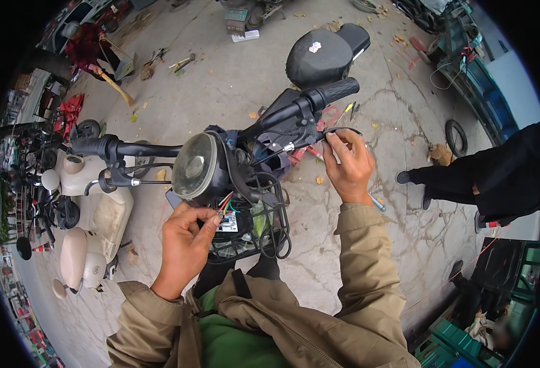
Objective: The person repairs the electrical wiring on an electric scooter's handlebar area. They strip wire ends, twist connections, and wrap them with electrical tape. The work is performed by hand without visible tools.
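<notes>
A scooter's handlebar (150, 149), with black grips at both ends, spans the middle of the view. Its round headlight (195, 165) faces left. Just beneath the headlight, my left hand (187, 238) is closed in a pinch on a bunch of thin coloured wires (226, 202). The wires run above a black wire basket (270, 230) holding a white printed item (228, 221). My right hand (349, 164) has its thumb and fingers closed around the black brake lever (342, 130) below the right grip. A black seat (319, 58) shows beyond the handlebar.
A cream scooter (101, 211) stands at left. At far left a person (89, 49) holds a broom (117, 89). Someone in dark clothes (490, 165) stands at right near a tyre (456, 137). Hand tools (348, 110) lie on the cracked concrete beyond my right hand.
</notes>
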`<state>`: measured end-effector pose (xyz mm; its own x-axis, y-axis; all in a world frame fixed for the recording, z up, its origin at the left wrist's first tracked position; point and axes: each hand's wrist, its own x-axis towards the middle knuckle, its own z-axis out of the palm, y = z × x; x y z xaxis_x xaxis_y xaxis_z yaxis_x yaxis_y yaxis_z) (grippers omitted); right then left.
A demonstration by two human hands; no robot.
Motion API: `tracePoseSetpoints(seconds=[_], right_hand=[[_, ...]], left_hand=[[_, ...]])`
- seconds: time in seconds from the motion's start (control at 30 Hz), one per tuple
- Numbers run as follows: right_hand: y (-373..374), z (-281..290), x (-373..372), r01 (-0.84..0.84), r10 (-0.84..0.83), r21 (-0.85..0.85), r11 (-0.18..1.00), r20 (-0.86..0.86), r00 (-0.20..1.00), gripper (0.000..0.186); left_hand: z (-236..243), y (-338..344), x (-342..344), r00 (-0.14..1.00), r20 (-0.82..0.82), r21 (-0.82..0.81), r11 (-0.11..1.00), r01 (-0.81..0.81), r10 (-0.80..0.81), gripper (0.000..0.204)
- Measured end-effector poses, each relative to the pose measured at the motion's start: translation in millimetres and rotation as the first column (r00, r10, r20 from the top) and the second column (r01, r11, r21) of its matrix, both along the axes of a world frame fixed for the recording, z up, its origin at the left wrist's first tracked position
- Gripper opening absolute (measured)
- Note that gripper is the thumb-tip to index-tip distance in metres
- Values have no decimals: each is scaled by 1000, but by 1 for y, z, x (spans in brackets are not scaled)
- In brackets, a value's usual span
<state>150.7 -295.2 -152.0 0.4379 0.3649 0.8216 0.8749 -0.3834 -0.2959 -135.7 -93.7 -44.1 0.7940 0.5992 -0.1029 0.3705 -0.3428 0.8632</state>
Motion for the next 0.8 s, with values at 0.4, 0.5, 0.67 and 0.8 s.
tracePoseSetpoints(seconds=[0.4,0.5,0.67,0.8], right_hand=[[1,35,-39,-136,318,369,919,-495,808,14],[10,69,-103,-103,568,580,808,-721,397,8],[50,87,-184,33,697,696,717,-714,-69,9],[68,76,-204,-41,678,677,735,-732,66,10]], left_hand=[[-2,-1,0,1000,8,95,995,14,-15,9],[-2,1,-2,1000,9,94,996,2,-3,10],[-2,7,-1,999,23,65,997,29,-31,11],[-4,10,2,998,30,9,999,47,-47,12]])
